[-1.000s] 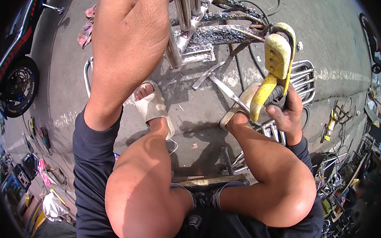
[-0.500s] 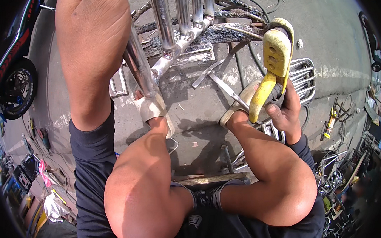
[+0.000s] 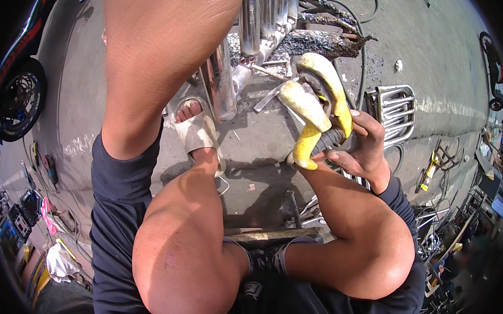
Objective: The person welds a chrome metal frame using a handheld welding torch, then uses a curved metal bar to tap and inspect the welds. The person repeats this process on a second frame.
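My right hand [image 3: 364,154] is closed round the dark grip of a yellow welding electrode holder [image 3: 311,111]. A thin welding rod [image 3: 268,72] sticks out of its jaws toward the shiny tubes. Very close in the upper left, my left hand [image 3: 169,59] is raised past the top edge with its fingers out of the picture. Several upright chrome tubes [image 3: 249,26] stand on a slanted cross tube [image 3: 274,42], one nearer tube [image 3: 219,85] beside my left foot. Behind the holder lies a hammer [image 3: 266,99], partly covered.
Rough, crusted metal bars [image 3: 319,42] lie under the tubes, with a cable [image 3: 365,66] behind them. To the right are a chrome tube rack [image 3: 400,115] and a yellow tube-shaped container [image 3: 430,171]. A motorbike wheel [image 3: 21,99] stands left; an angle grinder [image 3: 49,168] lies below it.
My right hand has turned the electrode holder and brought it left and lower, its rod now close to the tubes' joint. My raised left hand shows further right in the view.
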